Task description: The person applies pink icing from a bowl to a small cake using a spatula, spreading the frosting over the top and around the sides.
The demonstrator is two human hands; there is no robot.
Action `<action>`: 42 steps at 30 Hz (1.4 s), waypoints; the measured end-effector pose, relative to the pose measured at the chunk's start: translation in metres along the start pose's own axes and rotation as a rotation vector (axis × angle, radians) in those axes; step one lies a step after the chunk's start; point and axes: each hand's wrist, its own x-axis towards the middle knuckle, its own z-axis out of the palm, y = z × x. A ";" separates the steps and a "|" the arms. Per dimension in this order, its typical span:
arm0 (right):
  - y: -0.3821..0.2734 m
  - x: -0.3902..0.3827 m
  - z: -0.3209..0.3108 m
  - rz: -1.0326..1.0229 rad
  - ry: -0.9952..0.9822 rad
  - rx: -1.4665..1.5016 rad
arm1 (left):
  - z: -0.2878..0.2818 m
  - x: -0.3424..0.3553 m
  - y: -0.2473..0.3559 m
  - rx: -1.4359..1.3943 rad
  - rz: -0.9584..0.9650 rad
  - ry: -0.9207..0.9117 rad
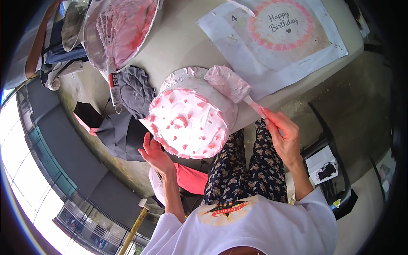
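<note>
A round cake [187,123] with white and pink frosting and pink dabs on top sits near the table's front edge. Behind it shows part of a pale round board or stand [231,111], smeared with frosting. My right hand [284,137] grips a spatula [254,105] by its handle; thick pink frosting covers its blade, which is at the cake's far right side. Whether the blade touches the cake's side is hard to tell. My left hand [159,160] is open, fingers apart, by the cake's near left edge, with nothing in it.
At the far left stands a large bowl [156,26] of pink frosting, a whisk [111,63] leaning in it. A dark grey cloth [135,91] lies beside the cake. A sheet with a printed cake picture [233,51] lies at the back right. Another person's arm [36,44] shows at upper left.
</note>
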 end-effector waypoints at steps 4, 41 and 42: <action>0.000 -0.003 -0.006 0.068 -0.052 0.147 | -0.002 0.002 0.000 0.007 0.009 -0.021; -0.198 0.172 0.025 -0.317 -0.011 -0.531 | 0.097 0.083 0.164 0.012 -0.131 -0.581; -0.202 0.172 0.021 -0.322 -0.004 -0.537 | 0.094 0.082 0.168 0.022 -0.144 -0.585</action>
